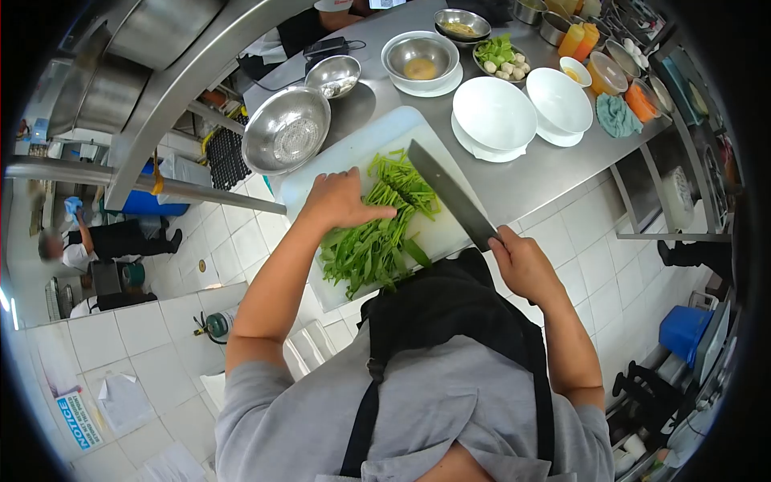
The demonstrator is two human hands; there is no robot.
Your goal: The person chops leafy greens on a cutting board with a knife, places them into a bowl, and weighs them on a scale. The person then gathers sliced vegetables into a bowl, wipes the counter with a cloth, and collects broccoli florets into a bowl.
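My right hand (526, 265) is wrapped round the handle of a large kitchen knife (451, 191). Its broad blade points up and left, over the right part of a white cutting board (458, 161). Leafy greens (373, 245) lie in a loose pile on the board, leaves toward me. Cut green stems (393, 173) lie at the far end of the pile, left of the blade. At the pile's left edge is my left hand (341, 201), thumb stretched over the greens and apart from the fingers. Some of its fingertips are hard to make out.
Beyond the board stand a large steel bowl (287, 130), a smaller steel bowl (333, 76) and white bowls (494, 114). Further right are a bowl of cut vegetables (499, 58), a green cloth (617, 116) and orange squeeze bottles (580, 38). A metal post (152, 96) rises at left; other people work nearby.
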